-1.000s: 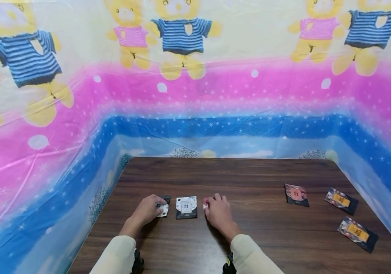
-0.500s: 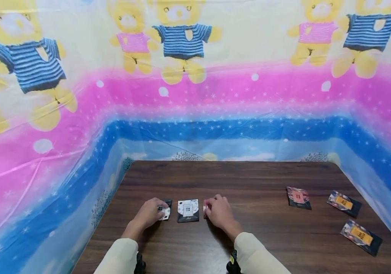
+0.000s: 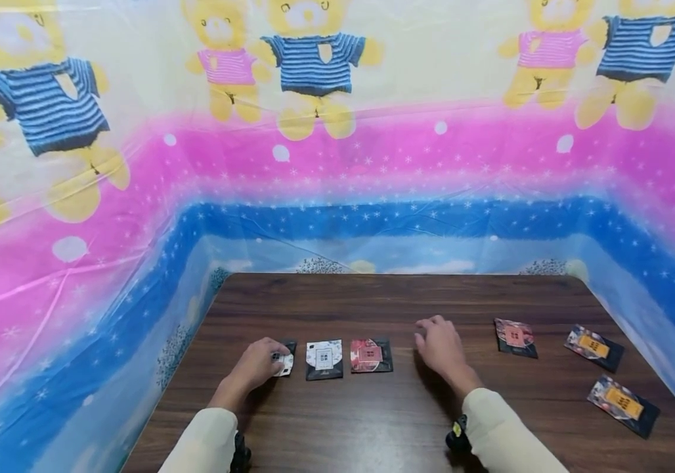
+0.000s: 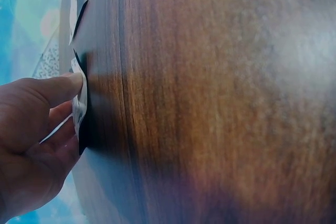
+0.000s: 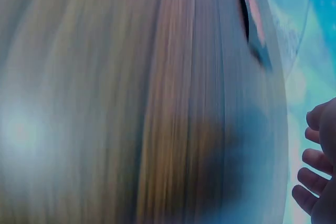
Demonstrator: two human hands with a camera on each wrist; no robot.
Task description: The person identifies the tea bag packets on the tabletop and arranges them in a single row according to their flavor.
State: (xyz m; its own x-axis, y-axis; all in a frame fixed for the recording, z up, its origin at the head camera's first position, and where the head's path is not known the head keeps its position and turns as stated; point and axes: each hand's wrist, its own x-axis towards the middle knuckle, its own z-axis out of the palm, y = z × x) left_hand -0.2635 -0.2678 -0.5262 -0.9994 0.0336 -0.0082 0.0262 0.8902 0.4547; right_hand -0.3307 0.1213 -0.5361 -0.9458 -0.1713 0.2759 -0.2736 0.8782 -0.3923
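Note:
My left hand (image 3: 257,364) pinches a white and black sachet (image 3: 284,360) on the table; in the left wrist view its thumb presses the sachet (image 4: 80,98) and the other fingers lie behind it, partly hidden. A second white and black sachet (image 3: 324,359) lies flat just to the right. Beside that one rests a red and black sachet (image 3: 371,355), with nothing touching it. Further right my right hand (image 3: 442,348) is over the bare wood, holding nothing, its fingers loosely bent. In the right wrist view the fingers of the right hand (image 5: 317,166) are apart from the red sachet (image 5: 254,17).
Another red sachet (image 3: 515,337) lies at the right of the brown wooden table (image 3: 361,420). Two sachets with orange labels, one farther back (image 3: 593,347) and one nearer (image 3: 623,405), lie by the right edge. A bear-print cloth (image 3: 402,151) encloses the table's back and sides.
My right hand has let go of the red sachet and moved right, leaving it flat beside the white one. The left hand stays on its sachet.

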